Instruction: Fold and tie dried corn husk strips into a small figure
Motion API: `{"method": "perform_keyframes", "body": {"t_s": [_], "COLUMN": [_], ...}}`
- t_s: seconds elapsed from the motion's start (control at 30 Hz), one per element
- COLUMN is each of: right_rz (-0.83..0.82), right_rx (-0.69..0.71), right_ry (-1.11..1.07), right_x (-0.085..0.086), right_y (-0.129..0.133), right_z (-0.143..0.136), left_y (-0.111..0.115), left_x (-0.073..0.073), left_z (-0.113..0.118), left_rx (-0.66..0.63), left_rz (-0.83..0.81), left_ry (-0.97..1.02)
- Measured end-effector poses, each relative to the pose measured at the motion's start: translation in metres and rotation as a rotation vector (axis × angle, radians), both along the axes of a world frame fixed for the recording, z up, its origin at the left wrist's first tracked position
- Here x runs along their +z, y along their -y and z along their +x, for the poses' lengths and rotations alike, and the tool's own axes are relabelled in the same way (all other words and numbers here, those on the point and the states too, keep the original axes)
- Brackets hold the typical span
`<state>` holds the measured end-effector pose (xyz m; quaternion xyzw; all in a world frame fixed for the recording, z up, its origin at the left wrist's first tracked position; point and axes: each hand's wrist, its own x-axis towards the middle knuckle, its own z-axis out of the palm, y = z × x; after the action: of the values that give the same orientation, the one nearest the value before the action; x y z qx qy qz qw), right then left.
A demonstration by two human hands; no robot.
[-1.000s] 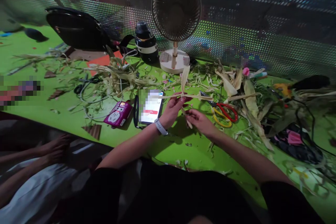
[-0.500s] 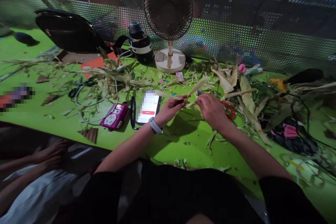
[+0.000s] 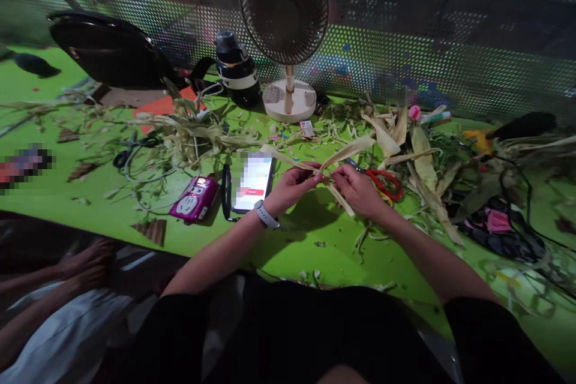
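Note:
Dried corn husk strips (image 3: 348, 150) meet between my two hands, over the green table. My left hand (image 3: 300, 185), with a watch (image 3: 266, 215) on its wrist, is closed, pinching the husks where they cross. My right hand (image 3: 353, 189) is closed too, its fingertips at the same crossing; its thumb and finger pinch a husk end. One strip hangs down between the hands, and others point up left and up right. Red-handled scissors (image 3: 384, 185) lie just beyond my right hand, partly hidden by it. A lit phone (image 3: 252, 183) rests left of my left hand.
A purple power socket (image 3: 194, 199) with a white cord lies left of the phone. A fan (image 3: 290, 99) and a black bottle (image 3: 237, 75) stand at the back. Husk piles (image 3: 423, 156) spread across the table (image 3: 288, 258). Another person's hands (image 3: 92, 264) are at lower left.
My right hand has moved slightly down and left, closer to my left hand. A husk strip now hangs below the crossing, and more of the scissors shows.

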<state>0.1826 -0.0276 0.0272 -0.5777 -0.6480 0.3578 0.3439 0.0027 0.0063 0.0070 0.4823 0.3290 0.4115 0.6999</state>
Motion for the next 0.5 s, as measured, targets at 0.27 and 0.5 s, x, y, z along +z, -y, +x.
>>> {"method": "perform_keyframes", "body": {"t_s": [0.27,0.5], "right_rz": [-0.225,0.296], "right_rx": [-0.018,-0.159], "right_ry": [-0.327,0.182], "right_x": [-0.004,-0.003], "right_y": [-0.003,0.003], "right_z": [-0.001,0.007], "left_y": [-0.004,-0.011], "left_x": [0.002,0.000], "left_z": [-0.002,-0.002], "left_rx": [0.058,0.283], "left_rz": [-0.078,-0.214], "left_ry": [-0.048,0.114]}}
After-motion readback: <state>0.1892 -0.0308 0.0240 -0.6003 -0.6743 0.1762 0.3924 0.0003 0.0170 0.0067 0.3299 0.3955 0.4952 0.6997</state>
